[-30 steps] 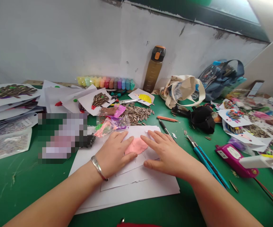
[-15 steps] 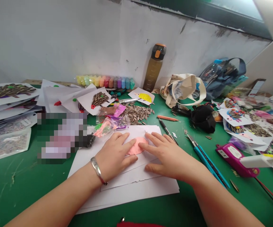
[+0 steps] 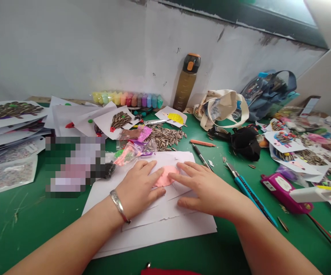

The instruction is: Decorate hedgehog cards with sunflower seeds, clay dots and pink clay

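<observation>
A flat piece of pink modelling clay (image 3: 166, 177) lies on a stack of white paper (image 3: 165, 225) in front of me. My left hand (image 3: 141, 183), with a silver bracelet at the wrist, rests on the paper with its fingers spread; the fingertips touch the clay's left edge. From the other side my right hand (image 3: 197, 185) lies with fingers apart, one fingertip pressing on the clay's right part. Parts of the clay's edge are hidden beneath the fingers.
Behind the paper are bags of clay (image 3: 133, 147) and a heap of sunflower seeds (image 3: 165, 138). To the right lie a pen (image 3: 201, 154), a blue craft knife (image 3: 253, 196) and a magenta glue gun (image 3: 287, 192). A bottle (image 3: 186, 84) stands by the wall.
My hands keep nearly the same place on the clay and paper. The fingers shift only slightly, and the view moves a touch.
</observation>
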Demonstrator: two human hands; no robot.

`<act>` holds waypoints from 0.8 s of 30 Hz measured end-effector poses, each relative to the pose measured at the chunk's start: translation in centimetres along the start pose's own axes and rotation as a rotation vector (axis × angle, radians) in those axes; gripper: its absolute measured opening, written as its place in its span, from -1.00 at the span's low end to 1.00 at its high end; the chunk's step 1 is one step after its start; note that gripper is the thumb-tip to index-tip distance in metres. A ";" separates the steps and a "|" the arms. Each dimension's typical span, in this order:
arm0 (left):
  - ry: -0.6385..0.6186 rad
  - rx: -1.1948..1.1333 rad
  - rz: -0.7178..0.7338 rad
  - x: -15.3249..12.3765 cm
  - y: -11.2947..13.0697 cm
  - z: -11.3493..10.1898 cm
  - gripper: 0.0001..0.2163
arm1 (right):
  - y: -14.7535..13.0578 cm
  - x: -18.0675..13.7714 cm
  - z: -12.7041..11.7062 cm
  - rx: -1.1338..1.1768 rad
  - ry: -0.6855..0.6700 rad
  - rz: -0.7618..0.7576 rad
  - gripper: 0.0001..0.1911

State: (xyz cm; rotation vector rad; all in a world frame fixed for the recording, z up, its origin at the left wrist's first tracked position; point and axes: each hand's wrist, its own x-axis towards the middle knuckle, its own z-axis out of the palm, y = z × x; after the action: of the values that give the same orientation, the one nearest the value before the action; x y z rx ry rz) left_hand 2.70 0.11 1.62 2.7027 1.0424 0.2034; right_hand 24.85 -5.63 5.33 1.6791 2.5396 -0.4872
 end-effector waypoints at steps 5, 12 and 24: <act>-0.006 0.014 -0.002 0.0 -0.1 0.2 -0.52 | 0.1 -0.1 0.0 -0.057 0.013 0.042 -0.39; 0.017 -0.002 0.014 -0.1 0.0 0.1 -0.54 | -0.1 0.0 -0.2 -0.017 0.024 0.019 -0.37; 0.020 -0.103 0.068 0.3 -1.0 -0.7 -0.61 | -0.9 0.2 0.1 -0.048 0.099 0.030 -0.35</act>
State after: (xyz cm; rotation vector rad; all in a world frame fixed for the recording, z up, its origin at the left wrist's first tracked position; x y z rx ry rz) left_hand 2.12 1.09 2.03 2.6506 0.9200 0.2891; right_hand 23.92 -5.82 5.38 1.7638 2.5672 -0.3469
